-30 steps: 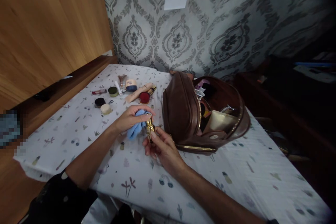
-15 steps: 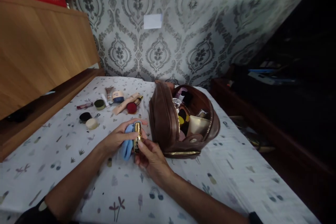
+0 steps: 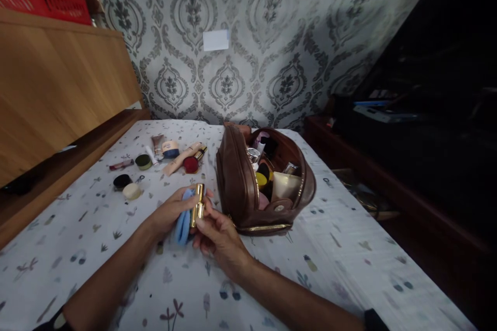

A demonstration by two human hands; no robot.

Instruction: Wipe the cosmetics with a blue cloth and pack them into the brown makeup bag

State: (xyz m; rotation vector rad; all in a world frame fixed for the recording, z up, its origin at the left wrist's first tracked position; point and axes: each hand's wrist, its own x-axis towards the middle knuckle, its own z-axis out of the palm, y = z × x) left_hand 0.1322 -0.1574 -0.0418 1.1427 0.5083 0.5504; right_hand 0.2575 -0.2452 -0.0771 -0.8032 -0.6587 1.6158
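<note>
My right hand (image 3: 219, 235) pinches the lower end of a small gold tube (image 3: 198, 206), holding it upright above the patterned tablecloth (image 3: 337, 264). My left hand (image 3: 169, 213) is closed on a folded blue cloth (image 3: 182, 223) pressed against the tube's left side. Just to the right stands an open brown leather pouch (image 3: 236, 181) with cosmetics inside, among them a cream tube (image 3: 286, 186) and a yellow item (image 3: 261, 179).
Several cosmetics lie at the back left: a red round item (image 3: 190, 164), a beige tube (image 3: 179, 158), a green jar (image 3: 143, 161), a black lid (image 3: 122, 181), a cream jar (image 3: 132, 191). A wooden headboard (image 3: 58, 83) rises left. Dark furniture (image 3: 407, 134) stands right.
The camera has tilted up and shifted, so everything sits lower and further left. The gold tube is now more exposed above the cloth; both hands remain on it.
</note>
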